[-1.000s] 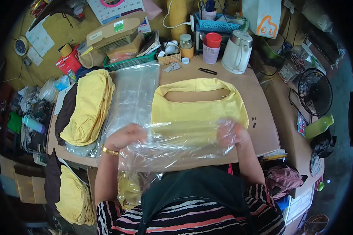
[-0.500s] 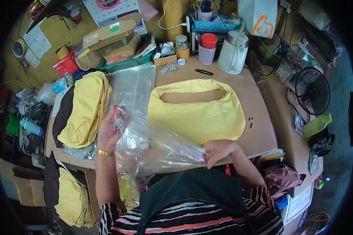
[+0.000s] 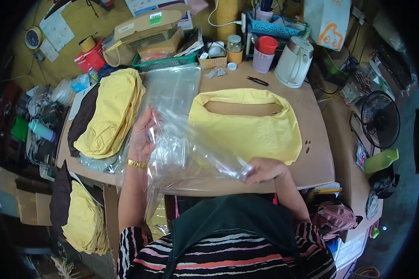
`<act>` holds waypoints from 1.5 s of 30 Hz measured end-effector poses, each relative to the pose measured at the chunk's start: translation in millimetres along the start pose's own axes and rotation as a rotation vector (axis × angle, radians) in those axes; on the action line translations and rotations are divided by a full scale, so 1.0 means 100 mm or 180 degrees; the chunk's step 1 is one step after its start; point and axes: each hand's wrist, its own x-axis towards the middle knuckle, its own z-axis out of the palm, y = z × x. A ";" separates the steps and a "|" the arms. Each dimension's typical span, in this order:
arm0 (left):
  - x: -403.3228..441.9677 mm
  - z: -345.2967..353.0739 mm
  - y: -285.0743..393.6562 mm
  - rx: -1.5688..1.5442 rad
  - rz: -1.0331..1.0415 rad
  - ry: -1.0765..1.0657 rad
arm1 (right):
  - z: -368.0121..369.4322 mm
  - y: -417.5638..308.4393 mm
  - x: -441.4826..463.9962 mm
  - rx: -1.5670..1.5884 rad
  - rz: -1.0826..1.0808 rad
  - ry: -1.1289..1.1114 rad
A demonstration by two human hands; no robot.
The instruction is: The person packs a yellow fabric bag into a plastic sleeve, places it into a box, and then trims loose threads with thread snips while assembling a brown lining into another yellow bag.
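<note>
A clear plastic bag (image 3: 195, 144) stretches between my two hands above the table's near edge. My left hand (image 3: 145, 132), with a gold band at the wrist, is closed on its upper left part. At its lower right corner, my right hand (image 3: 265, 170) pinches the gathered plastic. Just beyond lies a yellow fabric shoulder bag (image 3: 251, 128), flat, its handle loop pointing away from me. The plastic overlaps its near left side. A stack of clear plastic bags (image 3: 177, 83) lies flat behind my left hand.
Folded yellow bags (image 3: 109, 111) and dark brown ones (image 3: 84, 123) are piled at the table's left. More yellow bags (image 3: 84, 218) sit lower left. Along the back stand a green basket (image 3: 167, 60), a lidded cup (image 3: 265, 53) and a white kettle (image 3: 294, 63). Small snips (image 3: 258, 81) lie before them.
The view has shifted, so the table's things appear farther right and slightly higher. Both hands still grip the plastic bag, and my right hand has lifted its corner a little.
</note>
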 end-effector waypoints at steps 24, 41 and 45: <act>-0.04 0.24 -0.11 0.1094 0.0032 0.0392 | -0.15 0.55 -0.21 0.3788 -0.1335 0.1279; 0.01 0.31 -0.32 0.0413 0.0502 0.1301 | 0.02 0.58 -0.16 0.1701 -0.0860 0.1422; -0.15 0.37 -0.50 -0.0593 -0.0024 -0.0498 | 0.09 0.33 -0.12 0.2882 -0.1576 0.2859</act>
